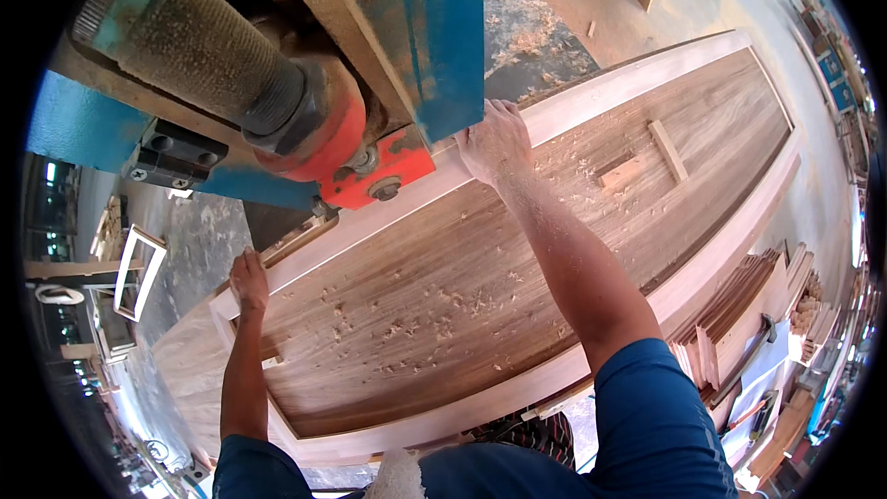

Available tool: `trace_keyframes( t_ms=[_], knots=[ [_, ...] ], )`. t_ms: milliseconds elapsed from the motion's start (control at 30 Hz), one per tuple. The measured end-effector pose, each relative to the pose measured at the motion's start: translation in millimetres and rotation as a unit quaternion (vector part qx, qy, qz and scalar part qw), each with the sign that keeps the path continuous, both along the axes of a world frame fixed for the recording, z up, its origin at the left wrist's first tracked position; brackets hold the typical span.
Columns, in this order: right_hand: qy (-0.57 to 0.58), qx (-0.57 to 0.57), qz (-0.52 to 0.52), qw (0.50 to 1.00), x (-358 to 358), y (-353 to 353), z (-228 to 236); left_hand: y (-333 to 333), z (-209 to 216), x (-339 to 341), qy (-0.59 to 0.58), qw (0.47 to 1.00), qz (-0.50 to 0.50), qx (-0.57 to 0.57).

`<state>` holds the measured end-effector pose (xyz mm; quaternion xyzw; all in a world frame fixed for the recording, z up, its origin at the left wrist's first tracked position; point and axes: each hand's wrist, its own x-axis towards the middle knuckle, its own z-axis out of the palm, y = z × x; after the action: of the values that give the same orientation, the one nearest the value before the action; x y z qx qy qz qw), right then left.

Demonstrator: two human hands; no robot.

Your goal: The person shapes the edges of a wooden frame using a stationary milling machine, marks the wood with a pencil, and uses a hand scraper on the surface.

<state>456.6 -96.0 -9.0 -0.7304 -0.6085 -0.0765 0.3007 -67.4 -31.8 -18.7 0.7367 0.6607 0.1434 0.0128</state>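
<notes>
A large framed wooden panel point(388, 314), brown inside a pale wood border, lies across the view with shavings scattered over it. My left hand point(248, 281) is closed on its far edge near the left end, fingers curled over the border. Dusted with sawdust, my right hand point(497, 142) grips the same far edge farther right, beside the machine; its fingertips are partly hidden. Above the far border stands a blue machine point(451, 37) with a red block point(388, 171) close over the wood. Whatever part lies beneath that block is hidden.
Two loose wood strips, a long one point(667, 152) and a short one point(621, 174), rest on the panel. Stacked boards point(739, 296) and a hammer point(753, 346) are at the right. A small white frame point(140, 270) stands at the left. Behind lies a dark shavings-covered board point(536, 42).
</notes>
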Motion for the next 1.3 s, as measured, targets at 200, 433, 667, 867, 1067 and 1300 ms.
trace_keyframes(
  t_ms=[200, 433, 667, 867, 1067, 1300],
  knots=[
    [-0.036, -0.062, -0.013, 0.997, -4, 1, -3, -3, 9, 15, -0.011, 0.998, 0.048, -0.036],
    [-0.025, -0.083, -0.003, 0.996, 0, -1, 2, -2, -3, 6, -0.016, 1.0, 0.014, -0.015],
    [-0.024, -0.086, -0.01, 0.996, -2, 0, 1, -3, -4, 0, -0.022, 1.0, -0.016, -0.002],
    [-0.025, -0.074, 0.003, 0.997, 0, 2, -2, -2, -2, 6, -0.03, 1.0, 0.009, 0.001],
    [0.003, -0.153, 0.015, 0.988, -1, -1, 8, -2, -6, -3, -0.045, 0.999, 0.008, -0.004],
    [0.007, -0.062, 0.0, 0.998, 0, 0, -5, 1, -1, -7, 0.026, 0.998, -0.046, 0.024]
  ],
)
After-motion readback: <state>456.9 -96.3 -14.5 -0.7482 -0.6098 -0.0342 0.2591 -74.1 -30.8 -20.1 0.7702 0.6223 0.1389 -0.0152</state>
